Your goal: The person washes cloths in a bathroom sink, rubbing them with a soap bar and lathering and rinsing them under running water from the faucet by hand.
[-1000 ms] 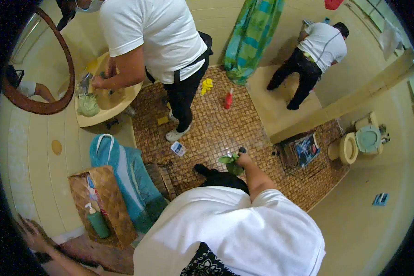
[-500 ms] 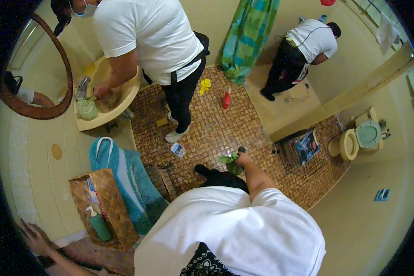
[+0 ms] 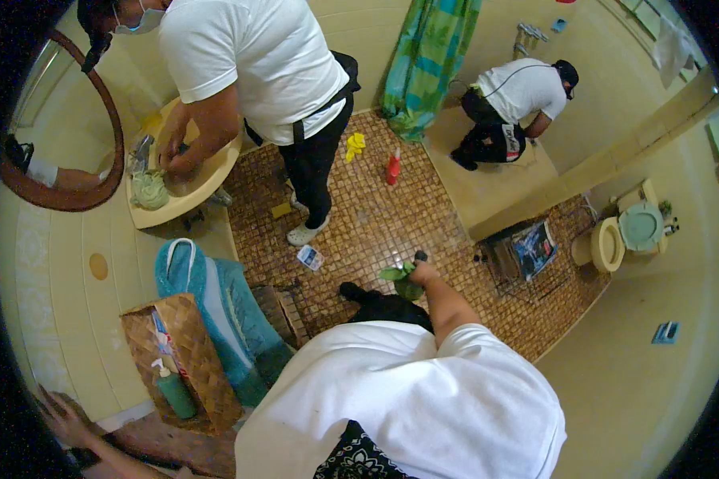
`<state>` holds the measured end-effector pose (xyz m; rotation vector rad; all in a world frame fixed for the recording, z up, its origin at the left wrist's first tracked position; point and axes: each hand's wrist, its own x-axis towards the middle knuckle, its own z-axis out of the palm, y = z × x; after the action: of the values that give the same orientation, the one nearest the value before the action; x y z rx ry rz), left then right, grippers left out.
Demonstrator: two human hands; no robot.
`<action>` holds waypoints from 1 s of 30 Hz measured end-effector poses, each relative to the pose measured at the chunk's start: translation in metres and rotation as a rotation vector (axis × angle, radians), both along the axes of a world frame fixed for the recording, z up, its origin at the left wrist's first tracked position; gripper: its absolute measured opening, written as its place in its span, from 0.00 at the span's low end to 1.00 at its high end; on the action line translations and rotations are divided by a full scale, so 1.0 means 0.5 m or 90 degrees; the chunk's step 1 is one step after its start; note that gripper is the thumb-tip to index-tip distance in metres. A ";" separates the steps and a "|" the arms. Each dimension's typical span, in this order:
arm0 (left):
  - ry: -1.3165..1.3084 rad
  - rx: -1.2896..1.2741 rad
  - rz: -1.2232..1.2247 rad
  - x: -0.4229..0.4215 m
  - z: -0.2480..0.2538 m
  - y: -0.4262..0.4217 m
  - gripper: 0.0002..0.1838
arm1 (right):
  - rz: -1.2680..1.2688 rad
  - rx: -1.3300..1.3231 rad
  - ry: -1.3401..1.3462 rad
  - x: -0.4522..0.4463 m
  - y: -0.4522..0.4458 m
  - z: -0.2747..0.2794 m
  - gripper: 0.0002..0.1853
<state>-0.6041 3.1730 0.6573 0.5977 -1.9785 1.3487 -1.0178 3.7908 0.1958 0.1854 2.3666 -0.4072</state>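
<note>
My right hand [image 3: 425, 274] is closed around a bunched green cloth [image 3: 407, 286], held low in front of my legs above the tiled floor. A small dark rounded end [image 3: 420, 256] pokes out past that fist; what it belongs to is hidden. Out at the lower left, my left hand [image 3: 65, 421] has its fingers spread against the pale wall and holds nothing. Nearest to it is a woven basket [image 3: 140, 359] with a green pump bottle [image 3: 176, 395] inside.
A co-worker [image 3: 248, 72] stands at the corner sink [image 3: 188, 209]; another person [image 3: 519, 104] crouches in the shower area. On the floor are a red bottle [image 3: 393, 169], yellow cloth [image 3: 355, 146] and white packet [image 3: 310, 257]. A toilet [image 3: 609, 246] stands right.
The person in the shower has bent down lower, showing the wall taps. At the sink, the co-worker now has both hands in view over the basin. My hands have barely moved.
</note>
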 end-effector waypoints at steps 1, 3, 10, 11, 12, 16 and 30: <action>-0.003 0.006 0.004 0.004 0.000 -0.005 0.19 | 0.013 0.019 0.013 -0.003 0.005 -0.028 0.27; -0.010 0.018 0.012 0.012 0.001 -0.012 0.19 | 0.029 0.037 0.024 -0.001 0.008 -0.037 0.27; -0.024 -0.038 0.001 -0.002 0.018 0.014 0.17 | 0.015 0.011 0.044 -0.001 0.022 -0.072 0.26; -0.018 -0.039 -0.009 -0.008 0.018 0.018 0.17 | 0.014 0.009 0.043 0.000 0.020 -0.062 0.26; -0.011 -0.041 -0.019 -0.010 0.018 0.020 0.17 | 0.016 0.013 0.045 0.001 0.017 -0.053 0.25; -0.019 -0.042 -0.025 -0.008 0.024 0.019 0.17 | 0.015 0.003 0.063 0.000 0.018 -0.059 0.24; -0.022 -0.051 0.009 -0.020 0.027 0.030 0.17 | 0.005 -0.032 0.050 -0.003 0.013 -0.033 0.25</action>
<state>-0.6140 3.1881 0.6709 0.5557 -1.9403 1.4493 -1.0193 3.7971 0.1794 0.1382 2.4307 -0.4773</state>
